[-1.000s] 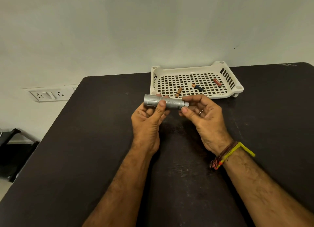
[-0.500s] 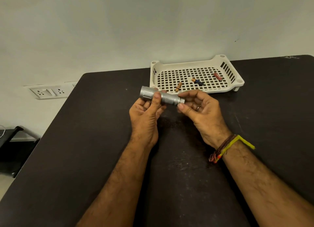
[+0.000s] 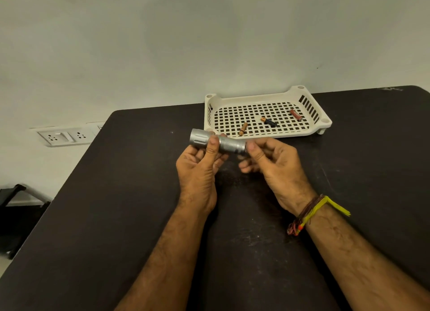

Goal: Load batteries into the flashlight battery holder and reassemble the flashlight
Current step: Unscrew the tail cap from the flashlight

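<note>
Silver metal flashlight, a short cylinder held level above the table, just in front of the tray. Wide head end with lengthwise grooves points away to the left of the tray; narrower body has fine knurling. Left hand grasps it from below, thumb laid across the body where head meets barrel, fingers curled behind. Right hand pinches the tail end between thumb and fingertips; blur there hides whether the cap is seated or loose.

Table is dark, matte, with rounded corners, its top scuffed and dusted with pale flecks nearer than the tray. Tray is cream plastic, shallow, square-holed grid floor, slotted side walls, round posts at the corners; it sits at the table's far edge by the wall.

Three small batteries lie loose and apart inside the tray: a copper-toned one near its front-left, a black-and-copper one mid-floor, a red one toward its right wall. The flashlight head overlaps the tray's front-left corner in view.

Right wrist carries braided thread bands, brown, yellow, orange. White wall sockets sit left of the tray, beyond the table edge.
</note>
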